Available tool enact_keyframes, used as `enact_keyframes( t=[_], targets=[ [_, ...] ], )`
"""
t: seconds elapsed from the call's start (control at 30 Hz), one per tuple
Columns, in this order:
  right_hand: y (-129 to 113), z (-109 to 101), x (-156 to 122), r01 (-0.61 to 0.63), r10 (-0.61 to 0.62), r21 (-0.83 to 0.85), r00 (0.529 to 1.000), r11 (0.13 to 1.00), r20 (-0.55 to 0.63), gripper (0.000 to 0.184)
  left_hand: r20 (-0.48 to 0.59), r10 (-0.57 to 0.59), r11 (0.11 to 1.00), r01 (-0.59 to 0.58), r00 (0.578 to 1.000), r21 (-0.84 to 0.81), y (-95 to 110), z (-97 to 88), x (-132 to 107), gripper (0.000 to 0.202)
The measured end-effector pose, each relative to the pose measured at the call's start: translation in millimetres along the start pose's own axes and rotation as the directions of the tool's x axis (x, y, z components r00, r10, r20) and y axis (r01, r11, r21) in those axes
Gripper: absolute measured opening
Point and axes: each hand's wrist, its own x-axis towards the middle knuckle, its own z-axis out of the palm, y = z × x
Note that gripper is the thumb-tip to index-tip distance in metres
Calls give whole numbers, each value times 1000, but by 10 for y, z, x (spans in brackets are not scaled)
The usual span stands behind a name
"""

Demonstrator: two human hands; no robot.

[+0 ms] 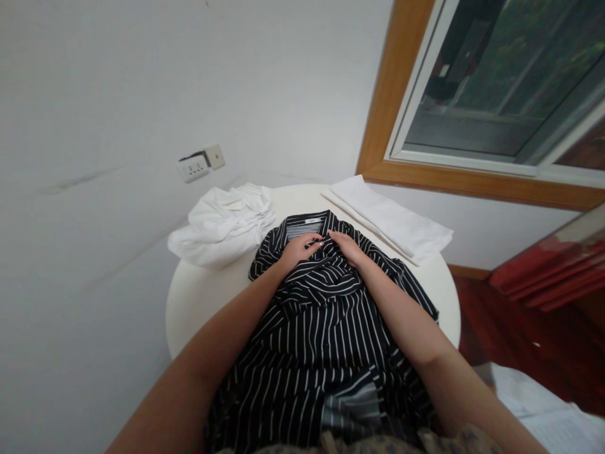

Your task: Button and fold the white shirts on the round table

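Note:
A black shirt with thin white stripes (326, 328) lies spread front-up on a round white table (198, 296), its collar toward the far edge. My left hand (299, 248) rests on the shirt just below the collar, fingers curled and pinching the fabric at the top of the button placket. My right hand (346, 246) lies beside it on the other side of the placket, fingers bent and pressing on the cloth. The fingertips of both hands nearly meet at the neckline.
A crumpled white garment (222, 224) sits at the table's far left. A folded white cloth (392, 217) lies at the far right. A wall socket (193, 168) is on the white wall behind. A wood-framed window (477, 94) and red floor (515, 328) are to the right.

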Motion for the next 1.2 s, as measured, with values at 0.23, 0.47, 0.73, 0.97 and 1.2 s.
enact_keyframes(
  t=[0.23, 0.47, 0.73, 0.97, 1.2],
  targets=[
    [-36, 6, -24, -1, 1, -7, 1000, 1000, 4, 36, -4, -10, 999, 10, 1000, -42, 43, -12, -20, 32],
    [-37, 25, -40, 30, -29, -62, 1000, 998, 11, 38, -23, -18, 997, 16, 1000, -73, 32, 7, -21, 32],
    [-24, 28, -44, 71, -66, -101, 997, 992, 43, 41, -45, 0, 1000, 0, 999, 8, 5, 8, -32, 29],
    [-36, 39, -69, 105, -88, -171, 991, 980, 102, 42, -57, 31, 995, -26, 998, 96, 43, -13, -31, 27],
    [-67, 44, -99, 123, -102, -210, 989, 970, 110, 44, -64, 13, 992, -5, 998, 123, 18, -6, -35, 26]
  ],
)
